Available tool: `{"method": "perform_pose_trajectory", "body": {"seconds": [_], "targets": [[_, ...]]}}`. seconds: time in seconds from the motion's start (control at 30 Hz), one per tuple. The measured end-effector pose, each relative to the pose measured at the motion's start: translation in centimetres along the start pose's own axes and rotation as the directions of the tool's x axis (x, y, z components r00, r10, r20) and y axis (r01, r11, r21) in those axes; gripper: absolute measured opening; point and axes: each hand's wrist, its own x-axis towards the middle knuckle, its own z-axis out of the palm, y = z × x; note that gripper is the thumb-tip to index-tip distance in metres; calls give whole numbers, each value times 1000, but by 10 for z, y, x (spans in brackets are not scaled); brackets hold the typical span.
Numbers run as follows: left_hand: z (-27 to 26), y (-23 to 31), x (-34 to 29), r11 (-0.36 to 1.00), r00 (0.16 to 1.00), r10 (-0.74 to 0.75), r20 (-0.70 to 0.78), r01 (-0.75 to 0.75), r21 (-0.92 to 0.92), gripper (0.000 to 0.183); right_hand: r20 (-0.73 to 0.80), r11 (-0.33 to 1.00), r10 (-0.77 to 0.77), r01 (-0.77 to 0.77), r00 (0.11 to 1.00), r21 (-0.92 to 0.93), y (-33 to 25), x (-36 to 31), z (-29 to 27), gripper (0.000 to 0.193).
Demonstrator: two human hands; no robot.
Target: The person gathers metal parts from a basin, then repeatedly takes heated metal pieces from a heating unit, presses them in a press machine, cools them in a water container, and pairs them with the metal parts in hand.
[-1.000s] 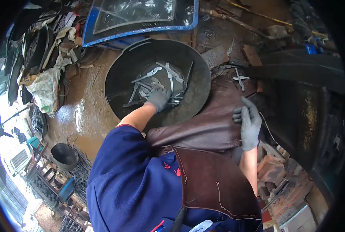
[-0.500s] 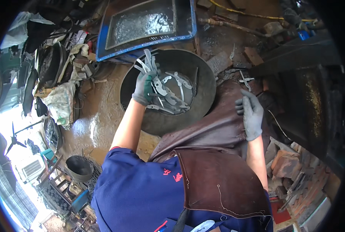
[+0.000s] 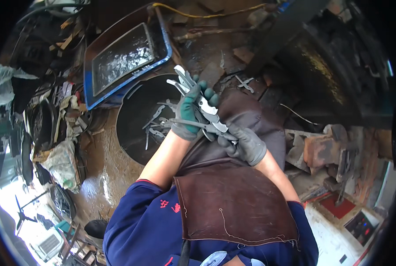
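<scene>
Navy shirt [image 3: 138, 215], short sleeves, thin red trim [image 3: 150, 181] at sleeve edge, red stitched marks [image 3: 176, 208] on chest. Over it, dark brown leather apron [image 3: 246, 199], scuffed, pale thread [image 3: 225, 224] trailing across, black strap [image 3: 185, 252]. Left hand [image 3: 191, 108] gloved, grey-green; right hand [image 3: 249, 147] gloved, plain grey from where I stand. Pale blue bit [image 3: 213, 258] near neck, cut off, unclear.

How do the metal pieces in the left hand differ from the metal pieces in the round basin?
The held pieces are gathered in a bundle; the basin pieces lie loosely scattered. The left hand clasps the held pieces; the basin pieces lie in the round basin, unheld. Both groups are greyish and elongated.
</scene>
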Motion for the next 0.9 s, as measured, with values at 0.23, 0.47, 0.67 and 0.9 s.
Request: {"method": "perform_pose_trajectory", "body": {"seconds": [0.23, 0.47, 0.67, 0.9], "targets": [[-6, -7, 35, 948, 979, 167, -117, -126, 293, 15, 81, 832, -221, 232, 972, -503, 10, -60, -30, 27], [0, -43, 14, 959, 990, -116, 85, 89, 269, 35, -351, 842, -327, 101, 878, -531, -11, -94, -18, 39], [7, -81, -19, 852, 915, -335, 224, 192, 487, 42, -64, 292, -673, 185, 737, -938, -3, -69, -17, 38], [28, -100, -50, 346, 564, -820, -98, 625, 700, 44, -217, 599, -723, 437, 656, -671, -17, -47, -70, 43]]}}
